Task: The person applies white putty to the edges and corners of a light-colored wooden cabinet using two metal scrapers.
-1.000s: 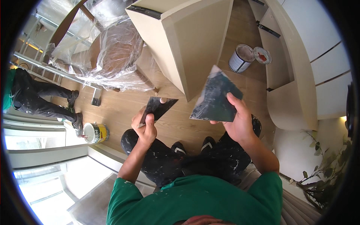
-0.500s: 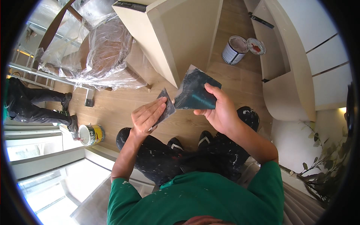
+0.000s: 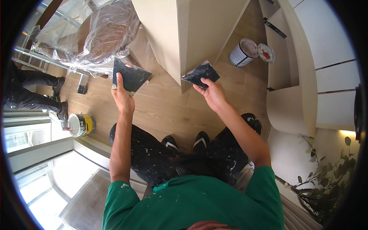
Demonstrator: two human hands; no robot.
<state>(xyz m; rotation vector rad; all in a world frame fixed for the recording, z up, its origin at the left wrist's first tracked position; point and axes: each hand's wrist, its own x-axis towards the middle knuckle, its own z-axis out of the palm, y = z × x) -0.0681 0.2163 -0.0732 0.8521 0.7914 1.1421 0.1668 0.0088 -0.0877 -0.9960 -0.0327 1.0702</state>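
Note:
My left hand (image 3: 123, 100) grips a dark putty scraper (image 3: 130, 78), thumb laid along its face, held out over the floor. In my right hand (image 3: 213, 93) is another dark putty scraper (image 3: 204, 73), smeared with pale filler. Its left corner meets the lower part of the upright edge of a beige panel (image 3: 161, 34) in front of me; whether it touches cannot be told. Fingers behind both blades are partly hidden.
An open tin (image 3: 242, 54) of pinkish paste stands right of the panel, its lid (image 3: 266, 53) beside it. Plastic-wrapped furniture (image 3: 103, 38) fills the far left. A yellow tin (image 3: 81, 125) sits near another person's legs (image 3: 38, 90). A curved cabinet (image 3: 285, 109) and a plant (image 3: 322, 188) are at right.
My hands have moved apart, the left one outward to the left. The two scrapers, close together before, are now separate. The right one has turned and its corner is at the panel's edge.

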